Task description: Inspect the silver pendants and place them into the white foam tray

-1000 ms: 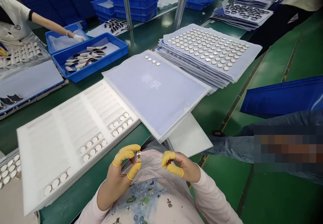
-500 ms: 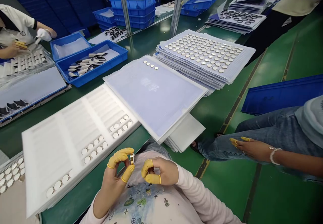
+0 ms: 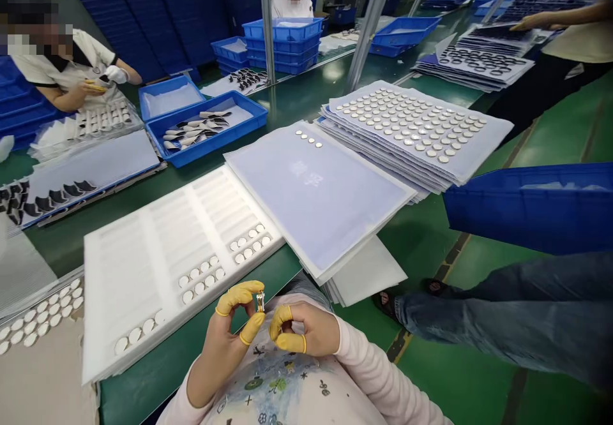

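Observation:
My left hand (image 3: 228, 337), with yellow finger cots on thumb and index finger, pinches a small shiny gold-and-silver metal piece (image 3: 260, 302) seen edge-on. Just right of it is my right hand (image 3: 309, 330), also in yellow finger cots, its thumb and index finger curled in. Whether anything sits between them is hidden. Both hands are in front of my body, at the near edge of the bench. Beyond them lies a white foam tray (image 3: 177, 240) with short rows of round white metal-rimmed discs (image 3: 135, 334) along its near side.
A pale sheet (image 3: 316, 201) with several discs at its far corner overlaps the foam tray. Behind it rises a stack of sheets (image 3: 416, 125) covered in discs. Blue bins (image 3: 215, 138) stand further back. A co-worker (image 3: 81, 67) sits at left; another person's legs (image 3: 479, 316) are at right.
The view has swung left, so bench items sit further right. At right, the other person's bracelet-wearing hand has left view and the blue bin looks larger. My left-hand pinch continues.

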The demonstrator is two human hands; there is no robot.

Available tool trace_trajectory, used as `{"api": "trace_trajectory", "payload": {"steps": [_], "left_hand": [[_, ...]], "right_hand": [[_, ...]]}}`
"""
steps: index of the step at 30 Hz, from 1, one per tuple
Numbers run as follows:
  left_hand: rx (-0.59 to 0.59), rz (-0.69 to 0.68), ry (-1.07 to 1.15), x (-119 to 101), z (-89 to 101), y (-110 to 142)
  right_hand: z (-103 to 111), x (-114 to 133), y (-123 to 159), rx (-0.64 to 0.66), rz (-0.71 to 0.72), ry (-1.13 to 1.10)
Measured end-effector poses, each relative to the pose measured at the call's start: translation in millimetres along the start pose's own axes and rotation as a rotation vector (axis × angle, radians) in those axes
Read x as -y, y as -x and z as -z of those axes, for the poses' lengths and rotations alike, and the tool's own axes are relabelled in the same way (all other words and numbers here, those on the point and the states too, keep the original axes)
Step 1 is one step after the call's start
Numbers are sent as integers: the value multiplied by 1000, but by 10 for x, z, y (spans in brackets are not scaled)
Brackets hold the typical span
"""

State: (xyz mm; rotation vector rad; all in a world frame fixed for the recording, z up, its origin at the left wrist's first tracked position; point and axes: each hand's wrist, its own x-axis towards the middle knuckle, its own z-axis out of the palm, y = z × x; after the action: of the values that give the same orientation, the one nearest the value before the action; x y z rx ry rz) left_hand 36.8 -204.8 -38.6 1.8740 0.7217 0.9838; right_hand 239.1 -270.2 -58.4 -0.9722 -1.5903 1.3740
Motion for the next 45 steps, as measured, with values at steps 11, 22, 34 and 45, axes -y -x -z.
{"api": "trace_trajectory", "payload": {"steps": [11, 22, 34, 45], "left_hand": [[-83, -117, 38, -238, 159, -116], [-132, -298, -126, -302, 298, -398], [-192, -170, -86, -272, 425, -610], [-195, -288, -337, -212, 510, -767]], "right_hand": [[208, 397, -440, 46, 152, 0], [236, 719, -945, -138, 172, 146], [335, 707, -1316, -121, 203, 71], [381, 644, -1452, -64, 163, 131]]}}
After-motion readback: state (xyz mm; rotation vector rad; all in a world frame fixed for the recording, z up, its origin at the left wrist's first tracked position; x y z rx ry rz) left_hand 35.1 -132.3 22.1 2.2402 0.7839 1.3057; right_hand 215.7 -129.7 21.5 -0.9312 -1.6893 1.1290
